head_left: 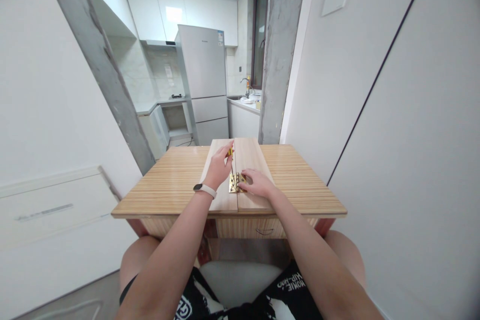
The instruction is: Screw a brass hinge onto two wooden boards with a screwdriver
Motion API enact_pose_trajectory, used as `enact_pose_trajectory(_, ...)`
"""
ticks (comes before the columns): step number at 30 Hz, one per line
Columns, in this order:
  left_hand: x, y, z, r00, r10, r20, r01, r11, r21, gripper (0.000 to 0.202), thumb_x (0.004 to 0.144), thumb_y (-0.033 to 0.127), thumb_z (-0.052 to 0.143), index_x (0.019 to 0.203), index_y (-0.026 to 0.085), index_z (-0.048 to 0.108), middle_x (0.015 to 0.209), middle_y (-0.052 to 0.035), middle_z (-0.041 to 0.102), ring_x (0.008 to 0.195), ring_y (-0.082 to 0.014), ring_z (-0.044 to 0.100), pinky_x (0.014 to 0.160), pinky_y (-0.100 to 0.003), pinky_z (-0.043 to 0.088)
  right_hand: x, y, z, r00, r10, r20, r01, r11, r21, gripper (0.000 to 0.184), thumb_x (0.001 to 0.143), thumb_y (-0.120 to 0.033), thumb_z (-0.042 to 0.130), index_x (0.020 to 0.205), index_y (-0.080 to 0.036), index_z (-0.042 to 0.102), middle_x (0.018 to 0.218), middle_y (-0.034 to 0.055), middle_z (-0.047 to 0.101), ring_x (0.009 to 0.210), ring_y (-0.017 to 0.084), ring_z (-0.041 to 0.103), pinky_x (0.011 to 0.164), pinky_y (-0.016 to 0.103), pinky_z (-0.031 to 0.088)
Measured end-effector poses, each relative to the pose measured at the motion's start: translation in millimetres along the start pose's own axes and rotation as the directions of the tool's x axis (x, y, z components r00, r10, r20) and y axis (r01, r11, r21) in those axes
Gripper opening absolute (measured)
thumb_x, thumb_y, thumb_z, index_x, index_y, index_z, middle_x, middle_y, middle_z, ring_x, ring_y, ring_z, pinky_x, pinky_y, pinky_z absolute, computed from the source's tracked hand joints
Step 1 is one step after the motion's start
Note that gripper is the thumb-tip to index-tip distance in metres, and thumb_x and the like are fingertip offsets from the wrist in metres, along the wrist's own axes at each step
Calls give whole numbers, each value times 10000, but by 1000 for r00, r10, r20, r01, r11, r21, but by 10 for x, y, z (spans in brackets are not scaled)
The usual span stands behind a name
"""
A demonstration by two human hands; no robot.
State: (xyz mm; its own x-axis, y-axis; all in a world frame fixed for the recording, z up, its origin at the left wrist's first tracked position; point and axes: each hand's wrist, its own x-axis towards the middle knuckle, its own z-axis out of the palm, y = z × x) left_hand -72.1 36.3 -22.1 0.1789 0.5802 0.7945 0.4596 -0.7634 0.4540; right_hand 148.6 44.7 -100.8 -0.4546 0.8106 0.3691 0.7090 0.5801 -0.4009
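Two pale wooden boards, the left board (216, 202) and the right board (255, 152), lie side by side with a narrow seam between them. A brass hinge (233, 184) rests flat across the seam near their front end. My left hand (218, 164) is closed around the yellow handle of a screwdriver (230, 151), whose thin shaft points down to the hinge's left leaf. Whether its tip sits in a screw is too small to tell. My right hand (258, 183) lies on the right board, thumb and fingertips holding the hinge's right leaf and partly covering it.
The boards lie on a striped wooden table (165, 180) with a drawer handle (264, 231) at its front. White walls stand close on both sides. Beyond the table are a grey fridge (206, 67) and a sink counter with a faucet (246, 85).
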Motion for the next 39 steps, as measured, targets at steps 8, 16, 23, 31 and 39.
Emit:
enact_pose_trajectory(8, -5, 75, -44, 1000, -20, -6, 20, 999, 48, 461, 996, 182, 636, 1444, 291, 631, 1292, -83, 687, 1087, -201, 701, 944, -374, 654, -9, -17, -20, 1000, 2, 1, -2, 1000, 6, 549, 922, -537, 743, 1367, -216, 723, 1441, 124, 693, 1333, 299, 631, 1184, 427, 429)
enact_pose_trajectory(16, -5, 13, -24, 1000, -9, -8, 9, 1000, -2, 586, 1007, 110, 551, 1564, 291, 527, 1309, -93, 707, 1114, -197, 719, 996, -388, 638, -17, -37, -40, 1000, -6, 1, 6, 1000, 0, 557, 930, -557, 736, 1364, -208, 722, 1433, 125, 697, 1330, 300, 635, 1178, 423, 431)
enact_pose_trajectory(23, -16, 59, -65, 999, -36, -27, 38, 996, 79, 453, 988, 200, 671, 1432, 286, 640, 1205, -72, 693, 927, -168, 700, 897, -359, 658, -19, -73, -76, 1000, 16, 22, -16, 1000, -2, 547, 932, -539, 742, 1377, -223, 714, 1454, 115, 686, 1349, 294, 621, 1191, 418, 416)
enact_pose_trajectory(31, -12, 16, -53, 1000, -21, -15, 21, 1000, -19, 607, 1016, 113, 549, 1594, 286, 485, 1348, -106, 702, 1171, -201, 723, 1000, -384, 645, -13, -77, -64, 999, 25, 34, -24, 1000, -6, 551, 933, -533, 740, 1384, -219, 714, 1463, 124, 680, 1361, 298, 615, 1195, 415, 412)
enact_pose_trajectory(39, 15, 56, -116, 999, -40, -9, 41, 998, 50, 391, 977, 225, 716, 1363, 275, 679, 1120, -48, 706, 886, -153, 707, 831, -319, 673, 90, -79, -97, 993, 95, 65, -98, 995, 33, 577, 984, -572, 672, 1411, -183, 692, 1433, 143, 700, 1313, 317, 651, 1141, 418, 464)
